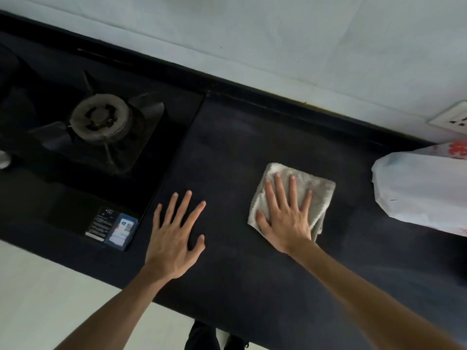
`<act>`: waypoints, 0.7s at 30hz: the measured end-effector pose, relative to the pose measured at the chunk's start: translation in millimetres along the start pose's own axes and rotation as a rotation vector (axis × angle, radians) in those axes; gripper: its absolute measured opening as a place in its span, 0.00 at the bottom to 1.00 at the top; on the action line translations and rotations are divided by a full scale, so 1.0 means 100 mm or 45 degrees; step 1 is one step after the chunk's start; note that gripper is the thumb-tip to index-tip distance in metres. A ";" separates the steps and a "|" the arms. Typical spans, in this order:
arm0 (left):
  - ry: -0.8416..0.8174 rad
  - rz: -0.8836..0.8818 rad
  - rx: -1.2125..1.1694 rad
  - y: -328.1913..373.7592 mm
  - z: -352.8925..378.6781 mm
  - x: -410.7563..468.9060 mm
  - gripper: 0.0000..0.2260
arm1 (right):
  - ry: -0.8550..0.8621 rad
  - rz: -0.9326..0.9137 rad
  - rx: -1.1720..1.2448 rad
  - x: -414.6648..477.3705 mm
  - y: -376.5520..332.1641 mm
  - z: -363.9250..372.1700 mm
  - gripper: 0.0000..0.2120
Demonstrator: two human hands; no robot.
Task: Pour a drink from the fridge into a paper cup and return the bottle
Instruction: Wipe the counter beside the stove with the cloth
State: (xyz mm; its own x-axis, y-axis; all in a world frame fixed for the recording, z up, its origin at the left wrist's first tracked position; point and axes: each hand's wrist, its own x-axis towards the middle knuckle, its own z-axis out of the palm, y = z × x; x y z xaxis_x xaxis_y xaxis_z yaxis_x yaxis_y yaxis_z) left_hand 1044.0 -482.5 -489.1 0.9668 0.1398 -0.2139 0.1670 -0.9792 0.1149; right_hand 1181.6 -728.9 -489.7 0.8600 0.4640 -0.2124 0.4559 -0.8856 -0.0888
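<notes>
The counter (pixel 240 152) is matte black, the cloth (pixel 316 195) pale grey and fluffy, the bag (pixel 417 188) white with red print, the wall (pixel 252 34) off-white, the burner (pixel 99 120) dull grey on a black hob (pixel 63 188) bearing a blue-and-white sticker (pixel 121 231).

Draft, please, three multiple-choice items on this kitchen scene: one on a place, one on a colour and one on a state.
1. The cloth lies: A in a sink; B on the countertop; C on a chair.
2. The cloth is: A red; B blue; C grey.
3. The right hand is: A flat on the cloth; B clenched empty; C gripping a cup.
Answers: B, dark counter surface shows all round it; C, its pile is pale grey; A, straight fingers press it.
</notes>
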 end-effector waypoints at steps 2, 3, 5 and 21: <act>-0.009 -0.004 0.008 -0.01 -0.01 0.00 0.34 | -0.019 -0.065 -0.004 0.45 -0.12 -0.08 0.37; -0.008 -0.002 0.008 -0.01 -0.01 0.01 0.34 | -0.027 -0.068 0.000 0.67 -0.16 -0.13 0.37; 0.004 0.002 0.004 0.00 -0.01 0.00 0.34 | -0.035 -0.032 -0.018 0.99 -0.21 -0.19 0.38; 0.001 0.003 0.010 0.00 -0.01 0.00 0.34 | -0.012 0.003 0.131 0.83 -0.62 -0.16 0.32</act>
State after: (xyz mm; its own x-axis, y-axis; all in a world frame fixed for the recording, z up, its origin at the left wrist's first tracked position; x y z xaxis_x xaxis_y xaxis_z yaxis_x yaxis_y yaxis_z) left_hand 1044.7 -482.5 -488.0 0.9673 0.1378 -0.2128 0.1634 -0.9807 0.1075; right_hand 1228.6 -635.5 -486.6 0.8586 0.4624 -0.2215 0.4277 -0.8842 -0.1878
